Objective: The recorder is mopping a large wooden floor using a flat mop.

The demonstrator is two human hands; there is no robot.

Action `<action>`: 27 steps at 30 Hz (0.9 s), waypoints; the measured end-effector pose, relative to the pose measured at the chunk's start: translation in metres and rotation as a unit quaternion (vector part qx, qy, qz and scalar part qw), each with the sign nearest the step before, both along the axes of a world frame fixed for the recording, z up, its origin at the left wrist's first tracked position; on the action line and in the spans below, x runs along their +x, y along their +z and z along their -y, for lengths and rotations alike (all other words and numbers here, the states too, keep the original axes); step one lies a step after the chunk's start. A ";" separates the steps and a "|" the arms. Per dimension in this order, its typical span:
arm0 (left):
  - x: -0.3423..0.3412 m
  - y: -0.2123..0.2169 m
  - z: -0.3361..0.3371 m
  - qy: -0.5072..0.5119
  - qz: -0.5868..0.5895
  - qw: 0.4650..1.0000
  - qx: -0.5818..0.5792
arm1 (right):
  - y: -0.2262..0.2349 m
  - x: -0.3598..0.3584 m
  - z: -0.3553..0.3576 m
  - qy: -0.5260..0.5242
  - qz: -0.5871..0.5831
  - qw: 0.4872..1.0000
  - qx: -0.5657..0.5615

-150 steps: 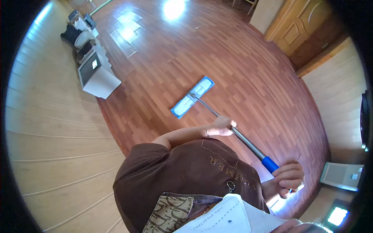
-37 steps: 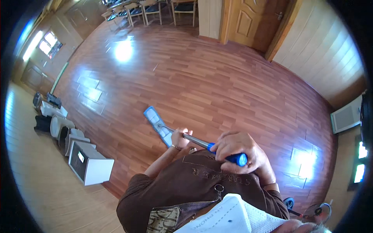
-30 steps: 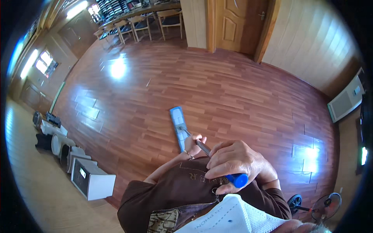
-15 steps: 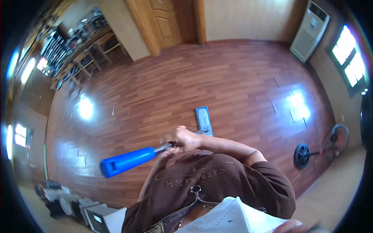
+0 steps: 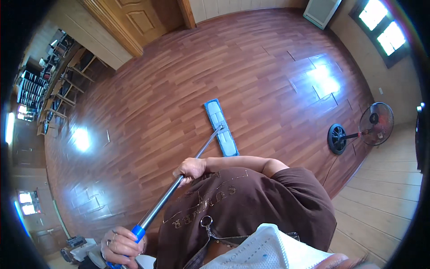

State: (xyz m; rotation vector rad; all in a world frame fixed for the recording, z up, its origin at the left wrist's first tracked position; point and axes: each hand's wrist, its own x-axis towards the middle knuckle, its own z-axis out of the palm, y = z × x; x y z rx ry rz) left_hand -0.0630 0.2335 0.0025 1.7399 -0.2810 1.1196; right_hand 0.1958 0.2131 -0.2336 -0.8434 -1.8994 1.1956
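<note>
A flat mop with a silver pole (image 5: pixel 162 204) slants from the lower left up to its blue-edged, pale grey head (image 5: pixel 219 123), which lies on the wooden floor (image 5: pixel 170 103). My left hand (image 5: pixel 122 246) is wrapped round the blue grip at the pole's upper end, with rings on its fingers. Partway down the pole, my right hand (image 5: pixel 190 169) is closed round the metal, its forearm across the front of my brown top. Most of the blue grip is hidden under my left hand.
To the right, a floor fan (image 5: pixel 376 124) with a round black base (image 5: pixel 337 139) is beside the wall. Chairs (image 5: pixel 67 92) line a long counter at the far left. A wooden door (image 5: pixel 148 20) is at the back, and a white upright unit (image 5: pixel 320 11) at the back right.
The mop's blue grip has dropped toward the lower left, and my left hand now shows on it. The mop head has come into fuller view, further left. The whole view has shifted.
</note>
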 end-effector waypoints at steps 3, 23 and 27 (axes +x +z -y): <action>0.014 0.003 -0.015 -0.053 -0.044 0.998 -0.009 | -0.015 0.009 0.000 -0.078 0.024 0.995 0.057; 0.323 -0.130 -0.150 -0.287 -0.260 0.922 -0.006 | -0.145 0.297 0.038 -0.613 0.144 0.777 -0.006; 0.338 -0.130 -0.161 -0.358 -0.315 0.878 0.042 | -0.159 0.291 0.064 -0.670 0.199 0.714 0.043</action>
